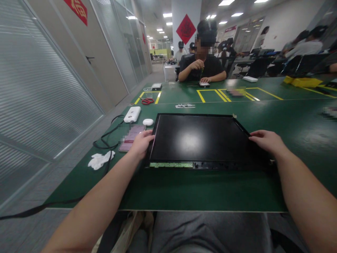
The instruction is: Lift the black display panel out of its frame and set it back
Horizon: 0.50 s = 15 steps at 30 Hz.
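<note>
A black flat display panel (216, 140) lies over the green table (210, 193) in front of me, its dark screen reflecting a bright spot. Along its near edge runs a green circuit strip (171, 164). My left hand (142, 143) grips the panel's left edge, thumb on the rim and the other fingers mostly hidden. On the opposite side my right hand (267, 140) pinches the right edge. Whether the panel rests on the table or is slightly raised, I cannot tell. Beside my left hand lies a phone (129, 138).
Left of the panel are a white power bank (132, 114), a white earbud case (147, 122), a black cable (102, 140) and a crumpled tissue (100, 160). Red scissors (147, 101) lie farther back. Across the table a person (204, 63) works on a small device (204, 84).
</note>
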Tool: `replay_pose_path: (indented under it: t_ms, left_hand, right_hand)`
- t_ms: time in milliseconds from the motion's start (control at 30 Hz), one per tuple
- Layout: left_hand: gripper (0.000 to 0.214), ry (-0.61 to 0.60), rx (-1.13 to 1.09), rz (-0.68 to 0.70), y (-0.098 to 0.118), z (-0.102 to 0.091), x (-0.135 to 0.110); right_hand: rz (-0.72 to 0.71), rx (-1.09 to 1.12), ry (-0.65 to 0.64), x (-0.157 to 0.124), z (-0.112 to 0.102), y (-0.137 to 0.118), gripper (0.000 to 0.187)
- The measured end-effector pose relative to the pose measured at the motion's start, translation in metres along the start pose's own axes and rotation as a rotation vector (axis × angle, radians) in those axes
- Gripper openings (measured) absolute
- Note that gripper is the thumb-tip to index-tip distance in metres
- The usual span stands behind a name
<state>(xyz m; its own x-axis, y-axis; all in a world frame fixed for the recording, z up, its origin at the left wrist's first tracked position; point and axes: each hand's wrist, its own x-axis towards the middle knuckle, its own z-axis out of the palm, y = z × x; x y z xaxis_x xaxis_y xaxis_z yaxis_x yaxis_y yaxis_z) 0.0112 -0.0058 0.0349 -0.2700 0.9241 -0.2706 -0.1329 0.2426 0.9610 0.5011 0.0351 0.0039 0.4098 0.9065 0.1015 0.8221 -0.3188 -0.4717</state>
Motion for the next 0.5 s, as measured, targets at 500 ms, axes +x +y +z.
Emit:
replay_pose_path:
  t_ms: [500]
  left_hand:
    - [0.067,-0.064,-0.151,-0.108,-0.0002,0.0033,-0.0038]
  right_hand:
    - [0.02,-0.044,-0.029,0.0025,0.0022,0.001,0.017]
